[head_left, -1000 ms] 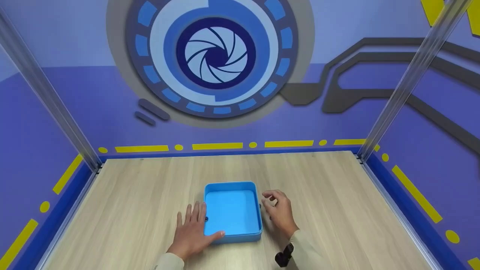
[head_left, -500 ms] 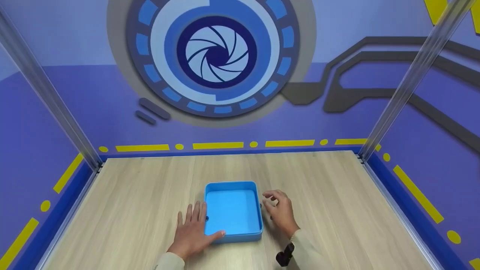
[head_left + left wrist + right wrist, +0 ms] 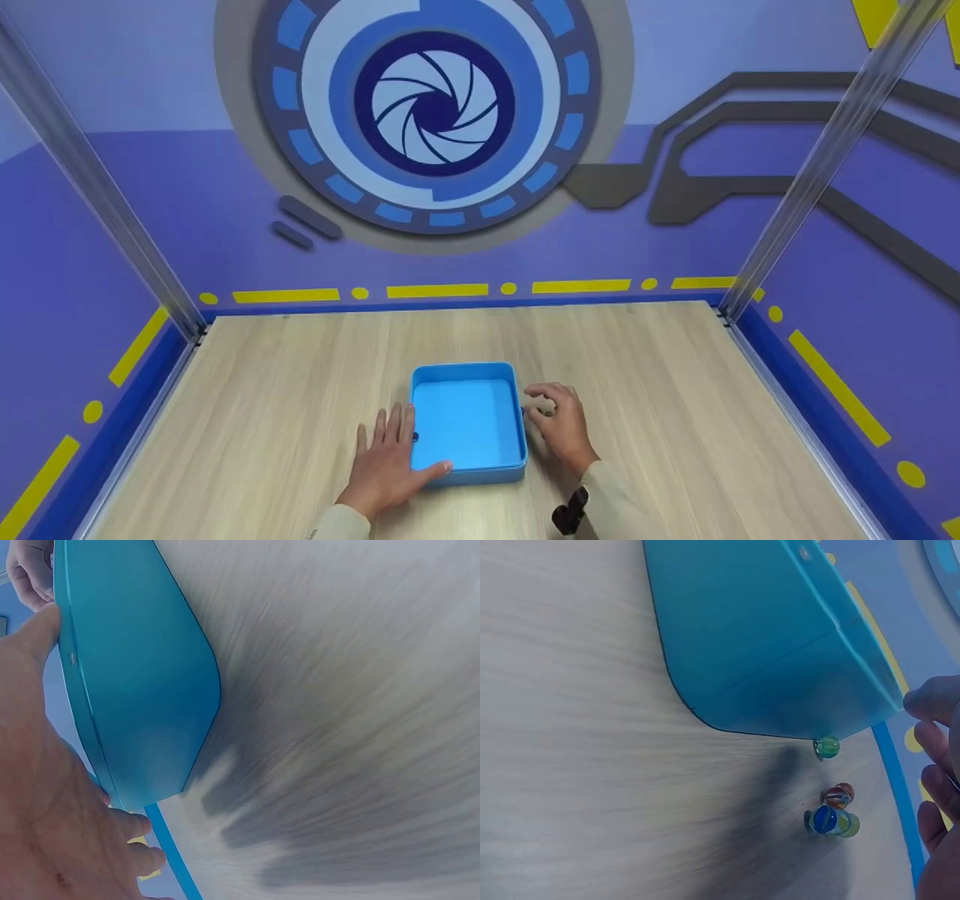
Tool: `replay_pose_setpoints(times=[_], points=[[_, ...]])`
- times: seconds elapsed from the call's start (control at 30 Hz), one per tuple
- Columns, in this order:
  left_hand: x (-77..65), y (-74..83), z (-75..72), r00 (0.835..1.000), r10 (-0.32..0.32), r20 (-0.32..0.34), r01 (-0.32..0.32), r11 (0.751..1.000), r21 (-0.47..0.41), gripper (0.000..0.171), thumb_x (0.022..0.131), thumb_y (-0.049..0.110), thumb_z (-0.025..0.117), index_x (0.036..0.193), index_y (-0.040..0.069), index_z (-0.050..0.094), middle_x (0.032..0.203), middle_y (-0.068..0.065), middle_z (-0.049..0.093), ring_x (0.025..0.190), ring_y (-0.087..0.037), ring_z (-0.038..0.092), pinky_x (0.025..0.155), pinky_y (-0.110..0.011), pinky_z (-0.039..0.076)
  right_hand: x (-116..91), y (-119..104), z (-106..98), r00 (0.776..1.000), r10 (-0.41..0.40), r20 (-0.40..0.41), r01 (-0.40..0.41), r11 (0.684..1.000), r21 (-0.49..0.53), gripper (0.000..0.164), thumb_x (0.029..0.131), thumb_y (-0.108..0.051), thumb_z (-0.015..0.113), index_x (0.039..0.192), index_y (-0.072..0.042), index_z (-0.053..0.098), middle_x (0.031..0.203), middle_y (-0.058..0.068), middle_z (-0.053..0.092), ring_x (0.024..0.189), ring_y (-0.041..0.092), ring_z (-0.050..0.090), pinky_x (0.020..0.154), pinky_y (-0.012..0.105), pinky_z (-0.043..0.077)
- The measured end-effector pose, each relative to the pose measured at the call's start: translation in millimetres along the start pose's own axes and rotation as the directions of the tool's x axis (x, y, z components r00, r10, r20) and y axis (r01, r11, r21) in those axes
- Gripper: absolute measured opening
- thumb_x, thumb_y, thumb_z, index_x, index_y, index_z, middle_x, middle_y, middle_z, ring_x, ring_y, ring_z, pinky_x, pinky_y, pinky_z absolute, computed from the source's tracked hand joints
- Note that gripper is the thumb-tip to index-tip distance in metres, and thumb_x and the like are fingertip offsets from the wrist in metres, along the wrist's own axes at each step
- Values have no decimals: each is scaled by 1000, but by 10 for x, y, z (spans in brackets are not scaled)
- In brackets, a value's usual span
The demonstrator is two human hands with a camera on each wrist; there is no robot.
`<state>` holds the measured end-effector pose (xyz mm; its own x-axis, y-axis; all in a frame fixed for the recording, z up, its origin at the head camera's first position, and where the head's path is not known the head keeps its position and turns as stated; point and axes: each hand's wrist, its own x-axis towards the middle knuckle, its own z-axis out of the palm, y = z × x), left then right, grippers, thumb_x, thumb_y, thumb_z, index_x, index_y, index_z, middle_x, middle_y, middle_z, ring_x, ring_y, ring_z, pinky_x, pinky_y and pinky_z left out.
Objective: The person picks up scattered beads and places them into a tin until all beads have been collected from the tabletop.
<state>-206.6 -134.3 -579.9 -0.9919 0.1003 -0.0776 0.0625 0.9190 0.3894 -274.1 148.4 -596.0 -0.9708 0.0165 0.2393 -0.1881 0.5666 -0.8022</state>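
Observation:
A shallow blue square box (image 3: 480,478), open at the top, stands on the wooden table between the hands. My left hand (image 3: 384,466) lies along its left side with fingers straight, the thumb over the front rim. A small dark round thing (image 3: 415,436) shows at the inner left wall by those fingers. To the right of the box, my right hand (image 3: 566,431) hovers with loosely bent fingers and nothing visible between them; in the right wrist view its thumb overlaps the rim. Several glass marbles, one green (image 3: 827,747), one reddish-brown (image 3: 841,796) and one blue (image 3: 825,819), lie beside the box's right wall.
The wooden table (image 3: 300,375) is bounded by purple-blue panels (image 3: 150,225) with yellow markings at the back and both sides. Metal posts (image 3: 802,180) rise at the back corners. A black device (image 3: 570,511) is strapped to the right wrist.
Both hands keep almost the same place, and the box stays put. The right thumb and forefinger shift slightly, and a dark spot under the right palm no longer shows.

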Motion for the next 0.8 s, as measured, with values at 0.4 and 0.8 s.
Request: replay_pose_setpoints(times=[0.4,0.8], points=[[8,-7,19,1000,-15,-9,15,1000,4,114,73,82,54,154,8,21,160,-17,22,148,-42,17,113,-70,7,2,52,35,1000,27,5,-27,1000,5,23,84,-6,72,105,-16,71,108,-1,67,107,19,56,94,45,50],[13,-15,19,1000,-11,-12,11,1000,6,114,73,82,54,154,8,21,160,-18,23,147,-43,18,112,-71,8,-4,139,74,999,-47,7,47,999,4,22,83,-6,72,104,-15,71,106,0,68,105,21,58,92,45,50]])
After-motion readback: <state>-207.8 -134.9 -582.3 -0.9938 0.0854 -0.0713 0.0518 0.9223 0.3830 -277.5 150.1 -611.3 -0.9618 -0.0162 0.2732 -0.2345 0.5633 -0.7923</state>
